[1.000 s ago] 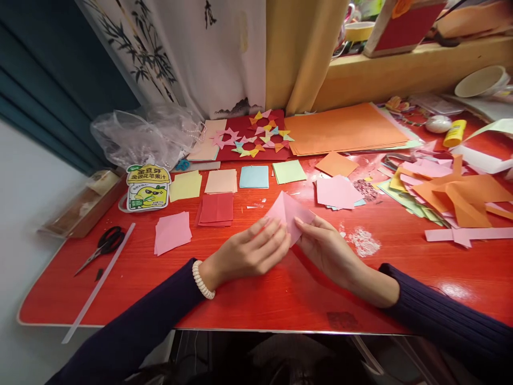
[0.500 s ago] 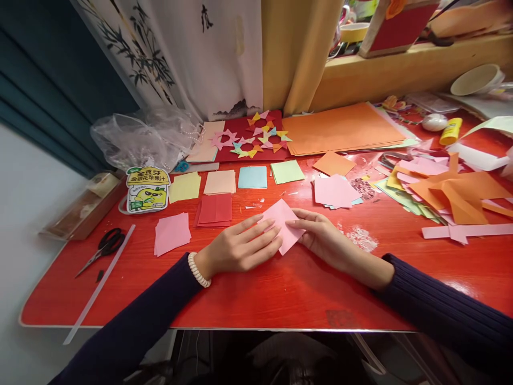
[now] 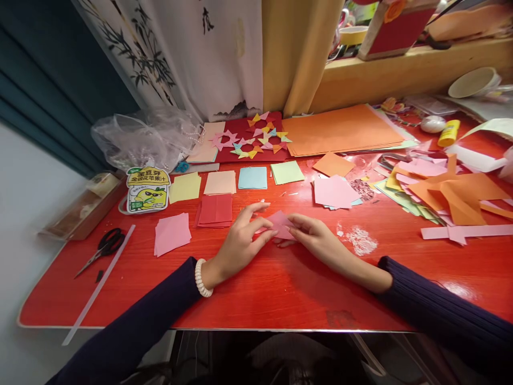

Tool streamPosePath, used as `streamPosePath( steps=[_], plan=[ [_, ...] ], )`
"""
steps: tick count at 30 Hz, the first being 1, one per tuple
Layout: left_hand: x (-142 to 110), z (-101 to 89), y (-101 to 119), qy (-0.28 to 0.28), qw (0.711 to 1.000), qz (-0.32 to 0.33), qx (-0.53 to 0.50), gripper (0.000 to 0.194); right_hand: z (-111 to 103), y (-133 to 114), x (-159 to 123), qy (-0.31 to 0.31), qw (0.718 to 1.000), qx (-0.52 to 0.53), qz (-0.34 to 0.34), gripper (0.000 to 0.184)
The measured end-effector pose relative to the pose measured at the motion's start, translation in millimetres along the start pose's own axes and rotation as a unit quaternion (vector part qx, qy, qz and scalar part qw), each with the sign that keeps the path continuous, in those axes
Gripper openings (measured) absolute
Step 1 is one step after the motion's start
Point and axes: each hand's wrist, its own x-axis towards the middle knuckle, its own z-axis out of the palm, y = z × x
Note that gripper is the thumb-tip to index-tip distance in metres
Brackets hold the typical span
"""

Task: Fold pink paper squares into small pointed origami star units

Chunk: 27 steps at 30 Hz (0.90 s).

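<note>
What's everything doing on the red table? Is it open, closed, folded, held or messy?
Pink paper: held in the right hand, left hand close by
Scissors: closed, lying down
Red paper squares: stacked
Paper star rings: folded, lying down
Clear bag: crumpled
Orange scraps: heaped messily

Pink paper, 1 small piece, diamond-like, tilted, edges partly hidden; just below and right of frame center.
</note>
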Motion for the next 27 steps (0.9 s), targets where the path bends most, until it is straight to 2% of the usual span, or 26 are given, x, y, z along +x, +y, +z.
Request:
streamPosePath(
  steps=[2,6,12,16,19,27],
  plan=[
    [0.8,-1.0,2.5,-0.021,0.998,-0.044,-0.049,0.014,0.7,-4.3,-0.7,-0.005,0.999,-0.036,-0.001,0.023],
    [1.6,-2.6,6.5,-0.032,0.994,-0.072,-0.079,0.015,1.1,-8.4,-2.1,-0.019,0.995,-0.1,0.003,0.026],
    [0.1,1.5,6.3,-0.011,0.983,-0.126,-0.132,0.013,1.9,-1.3,-3.3,-0.035,0.999,-0.042,-0.001,0.021],
    [-0.1,2.9,4.5,-0.011,0.969,-0.165,-0.182,0.028,3.0,-0.8,-4.1,-0.035,0.998,-0.045,0.004,0.02],
    [1.0,0.3,5.6,-0.033,0.969,-0.166,-0.178,0.021,3.0,-2.6,-4.5,-0.037,0.998,-0.059,0.01,0.02],
    [2.3,-2.3,7.7,-0.044,0.965,-0.176,-0.19,0.024,3.0,-6.9,-4.1,-0.037,0.997,-0.06,0.024,0.021]
  ],
)
